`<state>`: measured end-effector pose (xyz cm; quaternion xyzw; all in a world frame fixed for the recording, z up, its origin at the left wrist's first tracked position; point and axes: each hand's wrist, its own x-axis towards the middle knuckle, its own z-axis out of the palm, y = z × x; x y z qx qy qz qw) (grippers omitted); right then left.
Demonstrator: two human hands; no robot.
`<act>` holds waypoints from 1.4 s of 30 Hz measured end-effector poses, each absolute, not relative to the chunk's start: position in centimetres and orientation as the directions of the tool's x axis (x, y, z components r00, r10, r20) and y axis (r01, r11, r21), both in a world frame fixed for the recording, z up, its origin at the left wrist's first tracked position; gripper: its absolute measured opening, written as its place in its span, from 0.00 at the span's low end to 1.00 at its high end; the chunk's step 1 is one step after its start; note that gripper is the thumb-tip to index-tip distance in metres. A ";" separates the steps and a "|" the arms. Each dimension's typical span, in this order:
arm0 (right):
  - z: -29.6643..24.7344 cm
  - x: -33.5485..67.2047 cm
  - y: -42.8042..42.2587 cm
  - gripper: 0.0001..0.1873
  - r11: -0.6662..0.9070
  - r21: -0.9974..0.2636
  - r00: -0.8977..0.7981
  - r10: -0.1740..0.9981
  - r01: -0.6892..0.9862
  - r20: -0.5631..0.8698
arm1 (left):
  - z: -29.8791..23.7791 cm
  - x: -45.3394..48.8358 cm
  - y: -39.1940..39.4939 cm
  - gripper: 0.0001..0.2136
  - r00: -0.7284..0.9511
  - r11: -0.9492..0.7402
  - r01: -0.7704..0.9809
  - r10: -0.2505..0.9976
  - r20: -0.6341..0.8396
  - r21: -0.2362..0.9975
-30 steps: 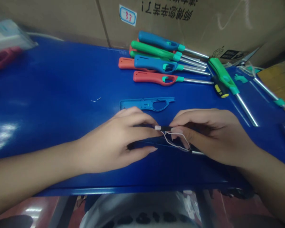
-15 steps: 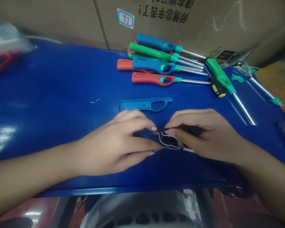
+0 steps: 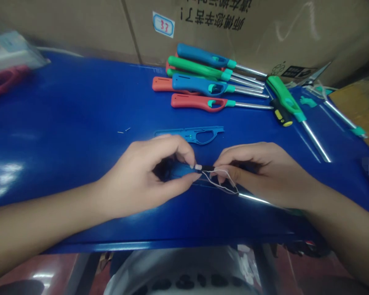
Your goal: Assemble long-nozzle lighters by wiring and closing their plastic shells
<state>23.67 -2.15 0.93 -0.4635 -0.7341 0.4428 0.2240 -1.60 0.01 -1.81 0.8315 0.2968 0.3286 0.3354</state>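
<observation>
My left hand (image 3: pixel 144 174) curls around a blue plastic lighter body (image 3: pixel 177 170), its thumb and forefinger pinching near a black igniter part (image 3: pixel 206 168). My right hand (image 3: pixel 255 174) grips that black part from the other side, with a thin white wire (image 3: pixel 220 185) looping beneath its fingers. A metal lighter tube (image 3: pixel 253 198) runs from under my right hand toward the lower right. An empty blue lighter half-shell (image 3: pixel 199 135) lies just beyond my hands, touching neither. Much of the assembly is hidden by my fingers.
Several finished utility lighters (image 3: pixel 199 102) in red, blue and green lie at the back of the blue table (image 3: pixel 64 123), beside a screwdriver (image 3: pixel 281 112). Two tiny metal pins (image 3: pixel 124 131) lie left of centre. Cardboard cartons (image 3: pixel 233 24) stand behind the table.
My left hand has curled and risen, revealing the blue lighter body under its fingers. The held assembly has shifted slightly left, and more of the metal tube shows.
</observation>
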 end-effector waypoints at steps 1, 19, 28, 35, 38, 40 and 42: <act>0.9 23.6 -2.1 0.12 0.138 -0.879 -0.473 0.874 0.457 -0.109 | -1.7 -1.5 0.0 0.06 0.594 -0.584 0.274 0.728 0.343 0.764; 0.2 23.2 -2.9 0.03 0.708 -0.573 -0.618 0.680 0.412 0.395 | -1.7 -1.2 0.1 0.04 0.628 -0.673 0.143 0.628 0.459 0.725; 0.2 23.8 -3.0 0.04 0.725 -0.547 -0.686 0.647 0.418 0.332 | -1.7 -1.4 0.1 0.06 0.679 -0.665 0.089 0.585 0.444 0.741; 0.4 24.1 -2.8 0.04 0.712 -0.567 -0.689 0.652 0.414 0.315 | -1.9 -1.6 0.2 0.06 0.632 -0.639 0.084 0.627 0.455 0.764; 0.7 24.1 -2.6 0.04 0.692 -0.607 -0.653 0.673 0.390 0.348 | -2.0 -1.6 0.4 0.05 0.617 -0.655 0.079 0.624 0.480 0.751; 0.9 24.1 -2.6 0.04 0.670 -0.627 -0.603 0.706 0.397 0.373 | -1.9 -1.6 0.5 0.05 0.630 -0.676 0.065 0.599 0.495 0.734; 1.0 24.0 -2.7 0.04 0.642 -0.640 -0.558 0.740 0.422 0.375 | -1.8 -1.6 0.6 0.06 0.643 -0.700 0.062 0.573 0.509 0.711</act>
